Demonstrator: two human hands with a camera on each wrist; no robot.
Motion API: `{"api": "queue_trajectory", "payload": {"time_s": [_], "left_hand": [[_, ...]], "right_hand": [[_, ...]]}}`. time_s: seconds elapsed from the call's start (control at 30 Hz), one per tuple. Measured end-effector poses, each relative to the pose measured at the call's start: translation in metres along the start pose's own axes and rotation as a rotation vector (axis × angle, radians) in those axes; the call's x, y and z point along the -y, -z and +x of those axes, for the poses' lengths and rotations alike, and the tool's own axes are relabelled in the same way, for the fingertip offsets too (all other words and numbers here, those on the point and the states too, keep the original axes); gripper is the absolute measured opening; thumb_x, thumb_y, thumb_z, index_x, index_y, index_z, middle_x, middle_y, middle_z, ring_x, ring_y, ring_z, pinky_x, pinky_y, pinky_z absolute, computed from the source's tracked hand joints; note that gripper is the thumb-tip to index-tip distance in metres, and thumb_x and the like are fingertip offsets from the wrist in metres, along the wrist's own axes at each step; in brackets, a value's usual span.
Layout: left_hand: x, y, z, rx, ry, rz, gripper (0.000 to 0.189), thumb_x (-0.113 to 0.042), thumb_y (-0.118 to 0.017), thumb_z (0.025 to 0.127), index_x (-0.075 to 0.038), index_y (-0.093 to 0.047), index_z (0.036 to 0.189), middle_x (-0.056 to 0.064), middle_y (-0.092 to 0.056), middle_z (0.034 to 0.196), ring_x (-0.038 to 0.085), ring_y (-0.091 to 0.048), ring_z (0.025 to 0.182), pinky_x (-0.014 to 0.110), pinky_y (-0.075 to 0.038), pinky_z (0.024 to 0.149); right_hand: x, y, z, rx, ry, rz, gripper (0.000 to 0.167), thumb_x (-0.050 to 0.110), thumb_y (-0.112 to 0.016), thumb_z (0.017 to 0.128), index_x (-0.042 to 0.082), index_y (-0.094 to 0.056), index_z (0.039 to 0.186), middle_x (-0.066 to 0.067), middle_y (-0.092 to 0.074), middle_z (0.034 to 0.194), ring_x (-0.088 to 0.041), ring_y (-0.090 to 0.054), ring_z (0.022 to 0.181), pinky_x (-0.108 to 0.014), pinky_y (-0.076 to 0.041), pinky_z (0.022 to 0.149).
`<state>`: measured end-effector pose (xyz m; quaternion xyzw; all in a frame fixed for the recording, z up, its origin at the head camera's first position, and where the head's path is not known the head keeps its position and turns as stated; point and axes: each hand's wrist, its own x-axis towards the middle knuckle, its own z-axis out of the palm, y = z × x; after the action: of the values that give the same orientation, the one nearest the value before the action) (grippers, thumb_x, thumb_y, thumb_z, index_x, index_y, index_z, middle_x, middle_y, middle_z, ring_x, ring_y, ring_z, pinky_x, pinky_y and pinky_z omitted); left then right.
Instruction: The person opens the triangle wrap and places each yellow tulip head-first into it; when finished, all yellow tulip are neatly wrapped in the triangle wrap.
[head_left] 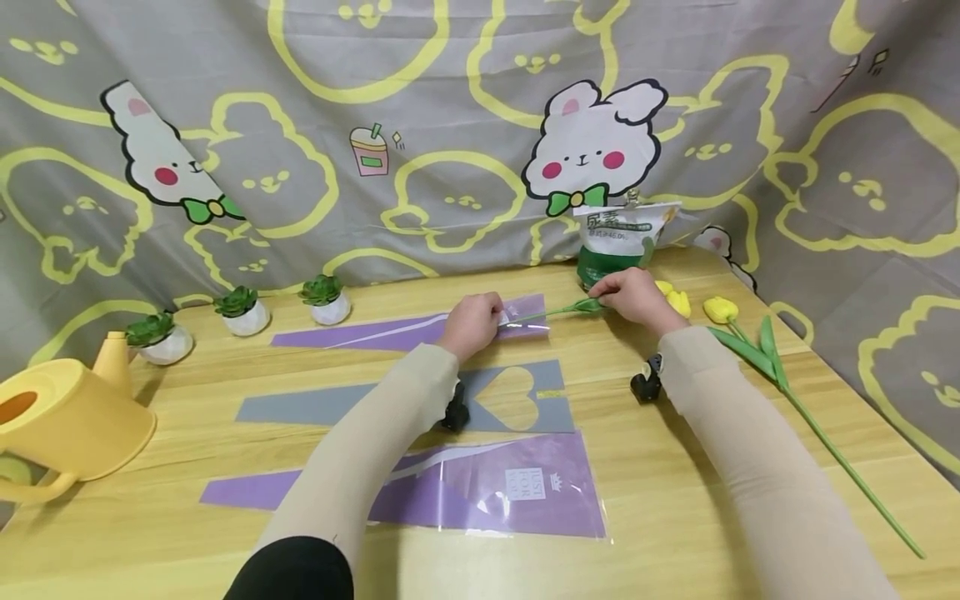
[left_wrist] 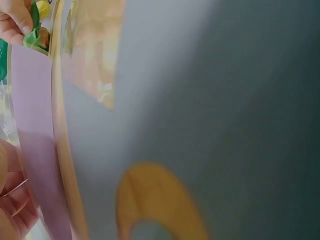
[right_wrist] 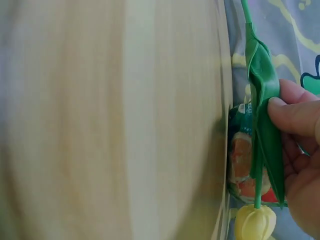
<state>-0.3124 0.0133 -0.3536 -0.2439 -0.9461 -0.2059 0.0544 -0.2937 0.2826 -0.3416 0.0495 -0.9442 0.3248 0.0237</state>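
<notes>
At the table's back, my right hand (head_left: 636, 296) pinches the green leaves of an artificial yellow tulip (right_wrist: 267, 85) between thumb and fingers. In the right wrist view its yellow bloom (right_wrist: 255, 222) hangs below the hand. The tulip's stem (head_left: 551, 312) points left, its end overlapping the wide end of the farthest purple flower sleeve (head_left: 390, 333). My left hand (head_left: 472, 325) grips that sleeve near its wide end, fingers (left_wrist: 17, 210) curled at its edge. A grey sleeve with a gold heart (head_left: 300, 406) and another purple sleeve (head_left: 525, 500) lie nearer.
Another yellow tulip (head_left: 840, 454) lies along the table's right side. Behind my right hand stands a green and white bag (head_left: 618, 242). Small potted succulents (head_left: 330, 307) line the back left, and a yellow watering can (head_left: 82, 417) stands at the left edge.
</notes>
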Motion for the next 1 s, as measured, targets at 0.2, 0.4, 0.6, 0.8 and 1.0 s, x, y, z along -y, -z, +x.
{"api": "queue_trajectory", "payload": {"time_s": [0.2,0.4,0.6,0.8,1.0], "left_hand": [[-0.003,-0.002,0.000,0.002,-0.022,-0.008,0.015,-0.009,-0.053,0.091,-0.007,-0.067,0.096,0.006,-0.069,0.096,0.021,-0.064,0.089,0.034,-0.050,0.080],[-0.002,-0.003,0.000,-0.021,-0.020,0.005,0.013,-0.010,-0.054,0.091,-0.008,-0.067,0.094,0.005,-0.069,0.094,0.021,-0.063,0.085,0.035,-0.051,0.077],[-0.003,0.000,-0.001,-0.023,-0.030,0.031,0.012,-0.011,-0.054,0.092,-0.009,-0.066,0.094,0.005,-0.068,0.093,0.020,-0.062,0.083,0.034,-0.050,0.075],[-0.005,0.001,-0.003,-0.035,-0.045,0.032,0.013,-0.010,-0.054,0.092,-0.009,-0.066,0.096,0.005,-0.069,0.094,0.020,-0.063,0.086,0.034,-0.051,0.077],[-0.008,0.004,-0.005,-0.043,-0.052,0.030,0.013,-0.009,-0.055,0.091,-0.008,-0.067,0.096,0.005,-0.069,0.095,0.022,-0.064,0.088,0.035,-0.051,0.078]], "right_hand": [[0.009,-0.004,-0.003,-0.018,0.034,0.003,0.016,0.001,-0.058,0.088,0.003,-0.071,0.097,-0.016,-0.068,0.102,-0.027,-0.056,0.099,-0.036,-0.044,0.081],[0.024,-0.011,-0.005,-0.021,0.073,0.034,0.016,0.001,-0.060,0.087,0.002,-0.071,0.098,-0.016,-0.068,0.102,-0.027,-0.056,0.101,-0.035,-0.044,0.082],[0.037,-0.021,-0.003,-0.005,0.091,0.050,0.014,0.001,-0.062,0.086,0.001,-0.071,0.096,-0.015,-0.069,0.098,-0.025,-0.057,0.095,-0.029,-0.044,0.074],[0.048,-0.032,0.002,-0.002,0.080,0.076,0.013,0.001,-0.064,0.084,0.001,-0.072,0.094,-0.015,-0.070,0.096,-0.025,-0.059,0.092,-0.029,-0.045,0.073],[0.051,-0.040,0.007,0.005,0.023,0.128,0.014,0.000,-0.063,0.084,0.001,-0.071,0.095,-0.015,-0.068,0.101,-0.025,-0.058,0.099,-0.033,-0.045,0.081]]}}
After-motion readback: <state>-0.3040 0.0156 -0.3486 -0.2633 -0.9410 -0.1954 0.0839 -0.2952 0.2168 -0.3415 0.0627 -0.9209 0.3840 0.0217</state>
